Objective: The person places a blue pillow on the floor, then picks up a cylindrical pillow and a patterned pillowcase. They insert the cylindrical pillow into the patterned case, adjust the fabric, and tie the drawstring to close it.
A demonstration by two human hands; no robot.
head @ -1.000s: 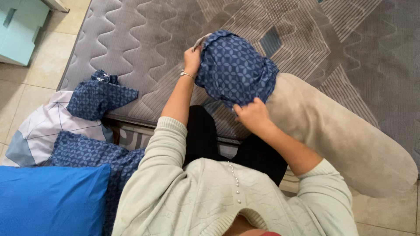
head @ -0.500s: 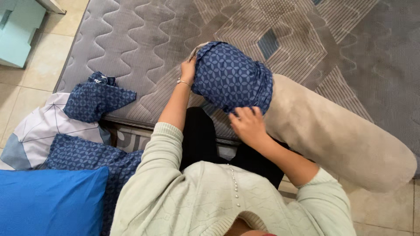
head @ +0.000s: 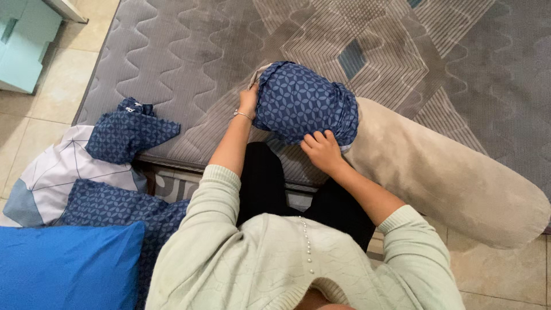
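Over on the mattress, both hands are gripping the blue patterned cover, left hand and right hand now working it a bit further down the beige bolster.

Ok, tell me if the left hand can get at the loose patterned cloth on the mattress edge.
Probably yes: the left hand grips the bolster cover, but bare mattress lies between it and the loose cloth.

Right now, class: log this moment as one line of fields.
left hand: grips cover's end | right hand: grips cover's rim | patterned blue cover: bunched over bolster end | beige bolster: lying on mattress
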